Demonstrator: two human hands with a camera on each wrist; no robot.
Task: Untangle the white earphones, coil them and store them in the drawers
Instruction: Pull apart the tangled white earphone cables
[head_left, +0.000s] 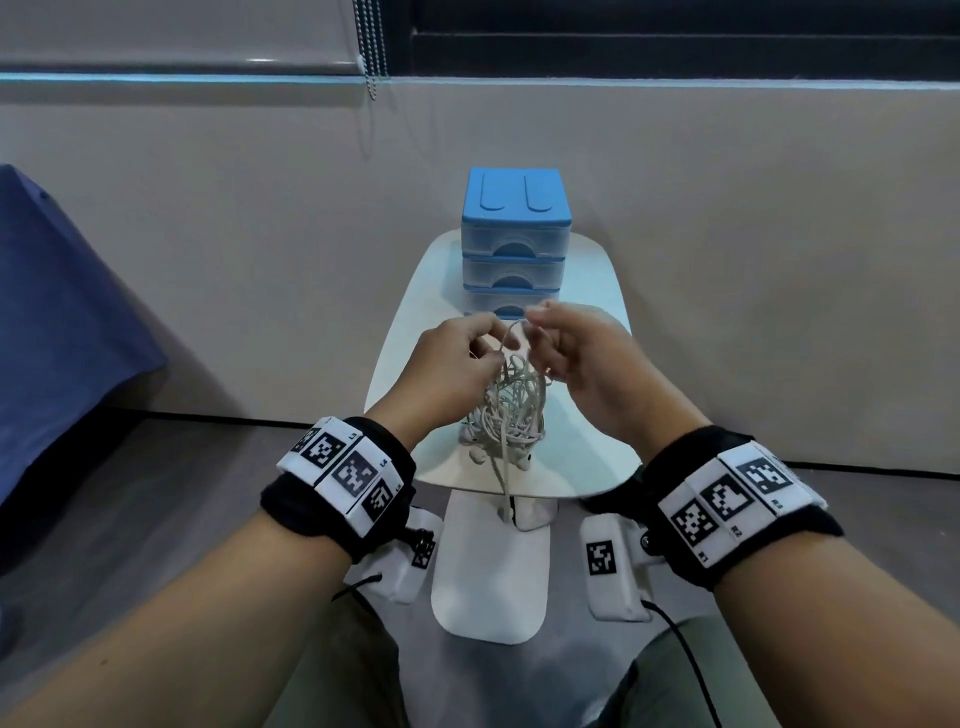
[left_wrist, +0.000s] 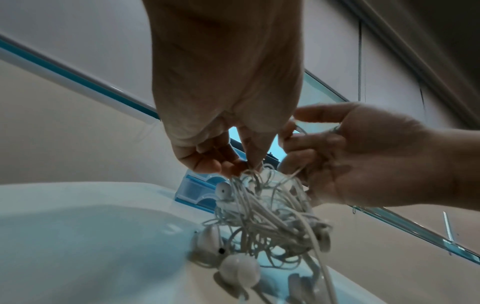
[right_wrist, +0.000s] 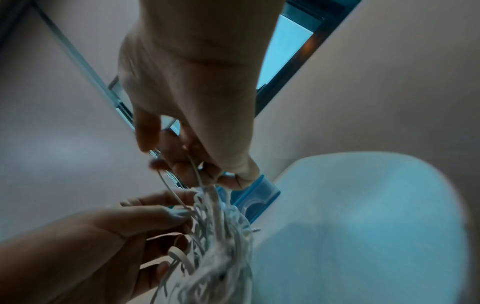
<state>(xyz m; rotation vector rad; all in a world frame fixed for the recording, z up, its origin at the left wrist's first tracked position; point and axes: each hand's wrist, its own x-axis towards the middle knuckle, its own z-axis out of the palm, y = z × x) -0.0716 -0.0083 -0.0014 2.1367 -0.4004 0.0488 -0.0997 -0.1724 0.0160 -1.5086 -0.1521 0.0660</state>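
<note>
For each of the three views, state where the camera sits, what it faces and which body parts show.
Head: worn high, looking down at left hand, right hand, both forearms, tangled earphones, drawers, table.
Left wrist: looks along the left hand; the right hand is opposite.
Right wrist: looks along the right hand; the left hand is below.
Shared: all show the earphones and drawers.

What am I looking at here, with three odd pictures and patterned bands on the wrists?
No robot: a person wears three cameras. One on the head looks down at both hands; one on each wrist looks along the hand. The black and white wristbands carry printed marker squares. On the small white table stands a blue drawer unit with its three drawers closed. The left hand and the right hand both pinch strands of a tangle of white earphones, lifting it so that the earbuds dangle at the tabletop.
</note>
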